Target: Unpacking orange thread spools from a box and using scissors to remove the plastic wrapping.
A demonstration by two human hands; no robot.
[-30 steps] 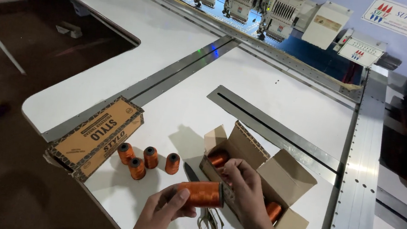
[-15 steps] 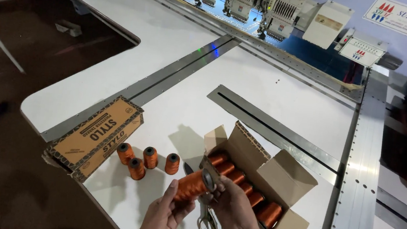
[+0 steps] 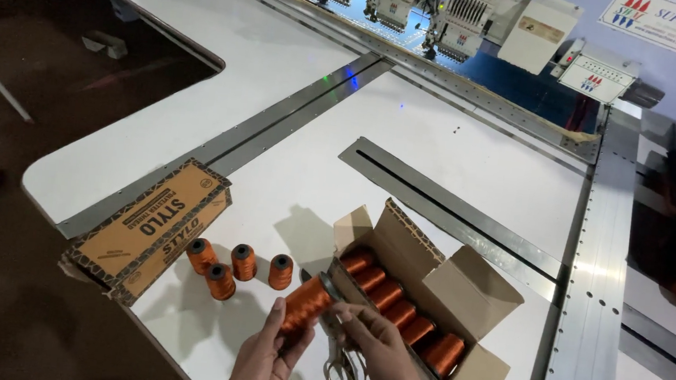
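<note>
Spool in hand: orange thread spool [image 3: 306, 303], a small cylinder wound with glossy filament on a dark core, held tilted above the white table [image 3: 440, 158], just left of the open cardboard box [image 3: 460, 297].
Left hand [image 3: 265, 365]: closed around the lower end of the spool, fingers wrapped under it.
Right hand [image 3: 380, 351]: fingertips pinched at the upper end of the spool, near the dark rim; whether a loose thread end is gripped cannot be told.
Handling, judged: light and rigid along the core; wound surface smooth and likely slippery, easily snagged or unravelled if rubbed; safest hold at the two end rims, not across the winding.
Box contents: a row of matching orange spools [image 3: 401, 308] lying side by side inside the open box, flaps raised.
Loose spools: four upright orange spools [image 3: 235, 267] standing on the table between the closed brown printed carton [image 3: 149, 225] and the hands.
Scissors: metal scissors with yellowish loops [image 3: 341, 368] lying flat on the table beneath the hands.
Background: row of embroidery machine heads [image 3: 422, 0] along the far edge of the table.
Change from earlier frames: spool now raised and angled more steeply, right hand shifted from the box side to the spool's top end; box, carton and loose spools unmoved.
</note>
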